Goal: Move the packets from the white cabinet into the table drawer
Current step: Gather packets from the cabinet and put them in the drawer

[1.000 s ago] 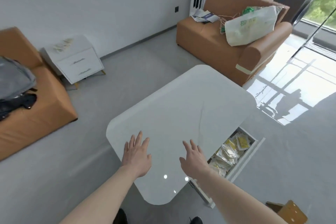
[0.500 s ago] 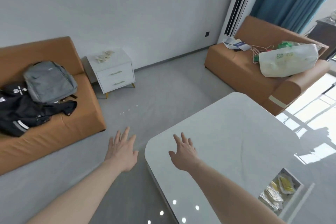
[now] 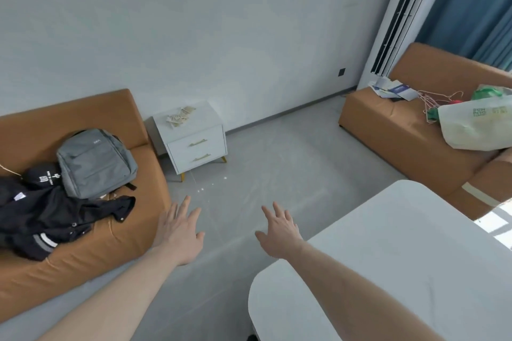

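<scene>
1. At the far left stands an orange sofa (image 3: pixel 83 243). A black jacket (image 3: pixel 52 219) lies on its seat, and a grey backpack (image 3: pixel 95 162) leans against the backrest, partly on top of the jacket.
2. Just right of this sofa, against the wall, is the white cabinet (image 3: pixel 194 144) with two shut drawers and gold handles. The packets (image 3: pixel 180 116) lie in a small loose pile on its top, well apart from both hands.
3. The left hand (image 3: pixel 180 232) is stretched forward over the grey floor, palm down. Its fingers are straight and a little spread, and it holds nothing.
4. The right hand (image 3: pixel 279 232) is next to it in the same pose, fingers straight and slightly apart, holding nothing. Its forearm crosses over the corner of the table.
5. The white table (image 3: pixel 415 271) fills the lower right part of the view; its drawer cannot be seen here.
6. At the far right a second orange sofa (image 3: pixel 401 133) carries papers (image 3: pixel 393 90), some wire hangers (image 3: pixel 432 101) and a big white bag (image 3: pixel 479 127).
</scene>
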{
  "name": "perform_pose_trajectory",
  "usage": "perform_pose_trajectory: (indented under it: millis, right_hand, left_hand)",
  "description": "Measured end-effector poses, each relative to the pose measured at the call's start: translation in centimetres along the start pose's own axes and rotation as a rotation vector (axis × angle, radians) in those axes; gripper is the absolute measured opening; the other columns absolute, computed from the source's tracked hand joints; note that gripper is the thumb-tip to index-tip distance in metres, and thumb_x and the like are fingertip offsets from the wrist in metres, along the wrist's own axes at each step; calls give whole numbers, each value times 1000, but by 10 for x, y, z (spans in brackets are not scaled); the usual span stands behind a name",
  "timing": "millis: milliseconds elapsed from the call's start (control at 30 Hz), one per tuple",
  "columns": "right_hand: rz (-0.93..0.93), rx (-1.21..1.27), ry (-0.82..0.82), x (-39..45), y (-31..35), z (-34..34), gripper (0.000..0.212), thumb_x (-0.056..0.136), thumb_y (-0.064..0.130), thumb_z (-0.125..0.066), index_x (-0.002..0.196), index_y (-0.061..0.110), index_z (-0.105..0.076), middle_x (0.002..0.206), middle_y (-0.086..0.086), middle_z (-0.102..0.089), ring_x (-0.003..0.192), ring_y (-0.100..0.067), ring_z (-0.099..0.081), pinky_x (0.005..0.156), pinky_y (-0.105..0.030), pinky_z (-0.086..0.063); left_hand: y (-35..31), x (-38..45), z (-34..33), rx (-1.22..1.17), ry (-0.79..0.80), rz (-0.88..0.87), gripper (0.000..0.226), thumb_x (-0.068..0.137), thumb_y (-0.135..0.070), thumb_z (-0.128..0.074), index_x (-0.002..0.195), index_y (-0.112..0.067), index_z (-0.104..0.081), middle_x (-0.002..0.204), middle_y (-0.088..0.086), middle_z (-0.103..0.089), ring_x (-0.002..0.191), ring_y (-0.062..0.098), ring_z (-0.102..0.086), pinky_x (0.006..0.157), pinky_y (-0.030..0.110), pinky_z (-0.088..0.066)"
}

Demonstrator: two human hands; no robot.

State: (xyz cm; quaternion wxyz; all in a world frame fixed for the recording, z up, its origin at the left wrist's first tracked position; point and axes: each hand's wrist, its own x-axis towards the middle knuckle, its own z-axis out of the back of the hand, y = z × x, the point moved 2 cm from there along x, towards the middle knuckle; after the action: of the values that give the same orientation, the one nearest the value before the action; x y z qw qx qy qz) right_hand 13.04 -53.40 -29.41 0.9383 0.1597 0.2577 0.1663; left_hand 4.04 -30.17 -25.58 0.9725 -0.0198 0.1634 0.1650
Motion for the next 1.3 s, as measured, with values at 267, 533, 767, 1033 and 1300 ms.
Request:
perform_pose_trajectory:
  millis: [267, 533, 767, 1033, 1300]
  right_hand:
    - [97, -47, 4, 116, 66, 60, 77, 103, 47, -48, 164, 27, -6, 173, -2, 5, 158, -36, -1, 125, -55, -19]
    - [106, -48, -9, 243, 134, 90, 78, 103, 46, -49, 164, 26, -6, 173, -1, 4, 158, -36, 0, 125, -55, -18]
    - [72, 19, -17, 346, 211, 104, 78, 103, 45, -49, 165, 27, -5, 173, 0, 6, 159, -34, 1, 127, -53, -16]
    - [2, 92, -82, 436, 231, 147, 78, 102, 45, -52, 165, 27, -10, 173, -2, 0, 159, -32, -4, 127, -48, -19]
    - [-37, 81, -52, 573, 227, 190, 77, 102, 43, -51, 164, 26, -9, 173, -1, 1, 159, -31, -3, 127, -48, -20]
  left_hand:
    - [48, 104, 49, -66, -54, 44, 66, 103, -44, -38, 163, -27, -16, 171, 5, 12, 158, 33, 4, 127, 50, -9]
    - [120, 226, 82, -108, -61, 42, 68, 104, -42, -40, 164, -26, -13, 171, 6, 11, 158, 33, 5, 128, 51, -7]
    - [203, 344, 114, -82, -40, 18, 65, 103, -41, -41, 162, -24, -20, 171, 7, 4, 157, 35, -1, 126, 51, -13]
    - [231, 468, 141, -134, 42, -13, 67, 100, -45, -42, 161, -24, -23, 171, 7, 0, 156, 32, -6, 124, 47, -17]
    - [239, 609, 162, -201, 69, 20, 69, 101, -49, -42, 161, -23, -21, 171, 7, -3, 157, 28, -8, 126, 43, -18]
